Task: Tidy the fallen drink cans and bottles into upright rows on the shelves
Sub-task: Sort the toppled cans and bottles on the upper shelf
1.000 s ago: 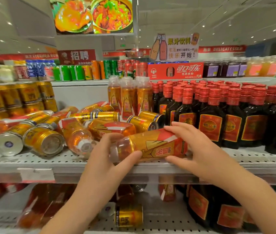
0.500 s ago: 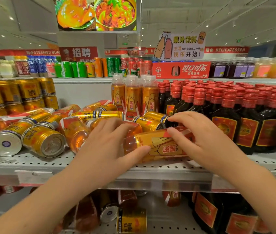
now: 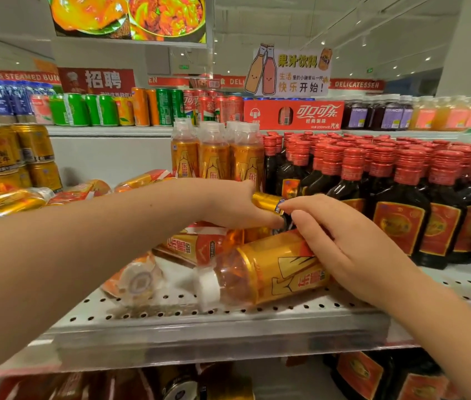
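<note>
The left hand (image 3: 237,207) has its fingers curled tight round a fallen gold can (image 3: 267,201), just beside the dark red-capped bottles (image 3: 401,203). The right hand (image 3: 349,249) lies over the base end of an orange drink bottle (image 3: 271,272), which is on its side at the front of the perforated shelf (image 3: 228,321) with its cap pointing left. Whether that hand actually grips the bottle is hidden. Best, I judge, to lift the can clear, then stand the bottle with the matching upright bottles (image 3: 214,160) behind. The left forearm reaches across nearly level; the right angles in from lower right.
</note>
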Motion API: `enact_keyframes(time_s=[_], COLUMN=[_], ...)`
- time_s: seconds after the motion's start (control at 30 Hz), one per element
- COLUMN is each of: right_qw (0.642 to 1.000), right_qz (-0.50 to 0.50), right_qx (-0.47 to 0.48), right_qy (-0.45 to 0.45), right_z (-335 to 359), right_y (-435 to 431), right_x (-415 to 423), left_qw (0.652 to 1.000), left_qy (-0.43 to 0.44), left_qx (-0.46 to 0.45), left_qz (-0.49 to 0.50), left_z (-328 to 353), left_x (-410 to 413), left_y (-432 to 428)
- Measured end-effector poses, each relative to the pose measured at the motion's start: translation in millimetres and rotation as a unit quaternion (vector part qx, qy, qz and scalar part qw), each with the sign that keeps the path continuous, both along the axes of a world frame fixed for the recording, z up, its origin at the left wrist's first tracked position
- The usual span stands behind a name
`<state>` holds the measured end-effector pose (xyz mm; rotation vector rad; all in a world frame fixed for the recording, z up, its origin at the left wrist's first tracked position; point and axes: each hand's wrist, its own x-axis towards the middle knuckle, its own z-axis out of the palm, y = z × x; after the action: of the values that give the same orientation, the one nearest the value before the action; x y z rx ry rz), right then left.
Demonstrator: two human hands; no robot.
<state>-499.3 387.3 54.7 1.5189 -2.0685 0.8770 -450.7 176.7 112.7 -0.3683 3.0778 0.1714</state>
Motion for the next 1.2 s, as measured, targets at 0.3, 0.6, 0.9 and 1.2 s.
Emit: enact_keyframes(time_s=[0.3,0.6,0.9,1.2], right_qw=[0.984,0.905,0.827,0.8], right_qz=[-0.056,-0.142,-0.23,-0.284], right_qx=[0.059,0.29,0.43,0.469], right_qy=[0.156,0.278,0.279,0.242], right_z=[39.6,72.5,69.7,51.7], right_y=[-15.7,-54.3,-101.9,-124.9], right_x=[-6.3,-35.1,-49.5,-44.6], left_qw=[0.997,0.982,0.969,0.936], left_qy=[0.045,0.146,0.195,0.297], left_qx=[0.063,0.117,0.153,0.186], left_qz=[-0.006,0.015,0.018,0.034], left_z=[-2.3,12.0,13.8,17.9], left_x=[-3.5,16.7,34.5,61.7], left_y=[-24.0,-49.9,-60.9,-81.4])
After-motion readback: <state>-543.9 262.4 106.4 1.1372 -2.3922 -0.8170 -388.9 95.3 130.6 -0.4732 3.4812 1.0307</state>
